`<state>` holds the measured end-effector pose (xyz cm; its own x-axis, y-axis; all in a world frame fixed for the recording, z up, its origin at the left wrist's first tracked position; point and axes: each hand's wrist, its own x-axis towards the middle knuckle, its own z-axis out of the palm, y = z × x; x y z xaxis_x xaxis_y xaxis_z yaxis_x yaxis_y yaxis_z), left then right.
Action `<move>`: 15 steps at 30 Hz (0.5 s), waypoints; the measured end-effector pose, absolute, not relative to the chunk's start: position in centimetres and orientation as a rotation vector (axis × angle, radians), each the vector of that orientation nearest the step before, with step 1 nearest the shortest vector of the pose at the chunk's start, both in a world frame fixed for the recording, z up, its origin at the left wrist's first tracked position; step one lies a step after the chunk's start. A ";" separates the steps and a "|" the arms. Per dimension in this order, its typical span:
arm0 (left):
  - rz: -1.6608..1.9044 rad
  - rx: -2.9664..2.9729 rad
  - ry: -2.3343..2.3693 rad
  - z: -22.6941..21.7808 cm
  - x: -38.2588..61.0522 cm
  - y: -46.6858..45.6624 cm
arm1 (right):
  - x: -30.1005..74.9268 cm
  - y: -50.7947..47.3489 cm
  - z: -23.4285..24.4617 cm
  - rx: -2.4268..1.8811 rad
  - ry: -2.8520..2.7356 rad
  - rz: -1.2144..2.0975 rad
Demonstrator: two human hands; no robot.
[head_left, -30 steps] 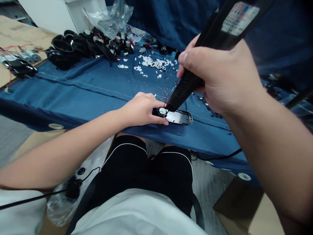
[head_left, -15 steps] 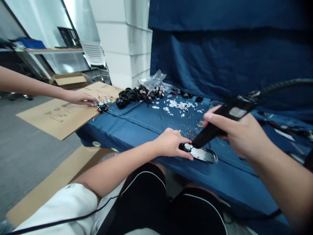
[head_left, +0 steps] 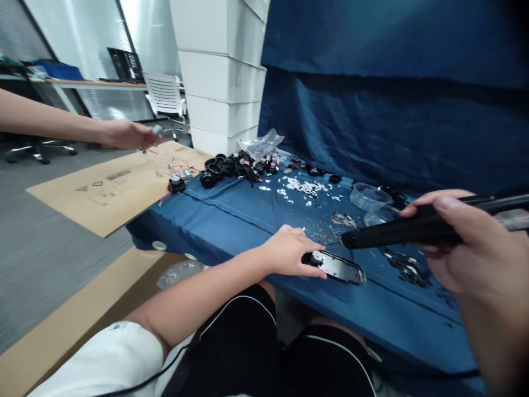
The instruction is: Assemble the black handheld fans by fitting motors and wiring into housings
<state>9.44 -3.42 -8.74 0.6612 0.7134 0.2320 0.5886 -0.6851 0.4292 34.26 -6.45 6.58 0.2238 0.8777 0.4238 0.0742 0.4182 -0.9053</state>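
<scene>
My left hand [head_left: 291, 251] rests on the blue cloth and pinches the near end of a black oval casing [head_left: 336, 267] with a small round motor in it. My right hand [head_left: 463, 248] is wrapped round a black pen-shaped power tool [head_left: 407, 233], held level. The tool's tip hangs a little above and to the right of the casing, not touching it.
Black round parts and small motors [head_left: 231, 164] lie at the cloth's far end beside a plastic bag [head_left: 260, 144]. White scraps [head_left: 303, 187] and a clear dish [head_left: 367, 196] sit mid-table. Another person's hand [head_left: 128, 134] reaches over flat cardboard [head_left: 111, 184] at left.
The right hand has lifted the tool off the casing and swung it level. The view rose from the table. The other person's hand lifted from the cardboard.
</scene>
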 end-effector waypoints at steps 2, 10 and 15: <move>0.557 2.554 1.044 -8.4 9.3 -3.5 | 35.4 -7.3 6.5 -0.947 -1.114 0.684; 0.654 2.551 0.997 -8.0 9.3 -2.5 | 45.6 -16.3 -1.2 -0.860 -0.528 0.325; 0.716 2.516 0.943 -8.6 9.8 -1.8 | 51.3 -20.5 -6.2 -0.816 -0.212 0.198</move>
